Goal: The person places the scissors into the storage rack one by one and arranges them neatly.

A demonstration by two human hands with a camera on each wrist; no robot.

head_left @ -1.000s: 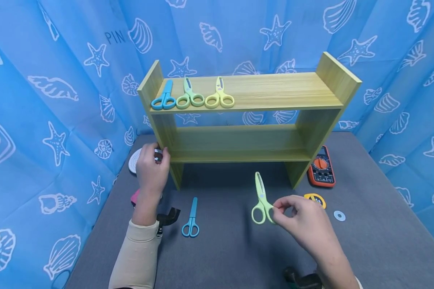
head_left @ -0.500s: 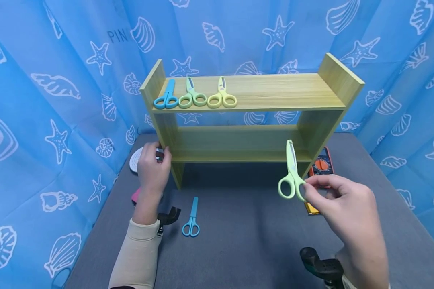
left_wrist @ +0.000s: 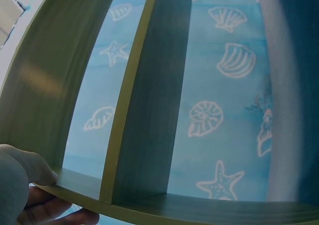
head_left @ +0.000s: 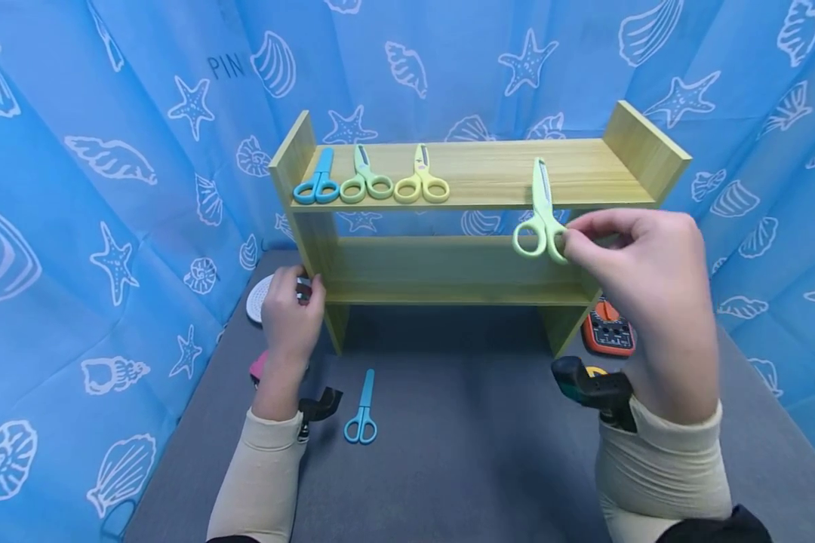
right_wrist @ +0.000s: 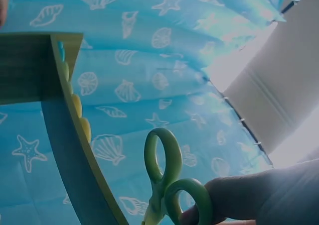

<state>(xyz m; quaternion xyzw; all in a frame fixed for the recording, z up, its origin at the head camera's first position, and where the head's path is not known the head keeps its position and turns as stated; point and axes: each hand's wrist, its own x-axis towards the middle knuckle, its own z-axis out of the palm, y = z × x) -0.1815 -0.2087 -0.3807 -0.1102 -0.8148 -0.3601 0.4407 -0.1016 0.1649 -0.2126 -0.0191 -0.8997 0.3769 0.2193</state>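
Observation:
My right hand (head_left: 641, 256) pinches light green scissors (head_left: 542, 215) by one finger ring, blades pointing up. In the head view they overlap the front of the top board of a wooden shelf (head_left: 462, 296); the right wrist view has the scissors' handles (right_wrist: 172, 160) beside that board. With thumb inside and fingers outside, my left hand (head_left: 290, 317) grips the shelf's left side panel. Blue scissors (head_left: 318, 181), green scissors (head_left: 364, 177) and yellow scissors (head_left: 421, 179) lie in a row on the top board's left part. Another pair of blue scissors (head_left: 362, 415) lies on the table.
Right of the shelf stands an orange and black multimeter (head_left: 609, 330), with a yellow item (head_left: 595, 371) partly behind my right wrist. A white perforated round thing (head_left: 256, 302) and something pink (head_left: 258, 366) are partly hidden by my left arm. A patterned blue curtain (head_left: 143, 249) surrounds the grey table (head_left: 435, 467).
My right hand has lifted the green scissors from low over the table, first to the right and up, then further up to the top board's height. The left hand keeps its grip on the shelf.

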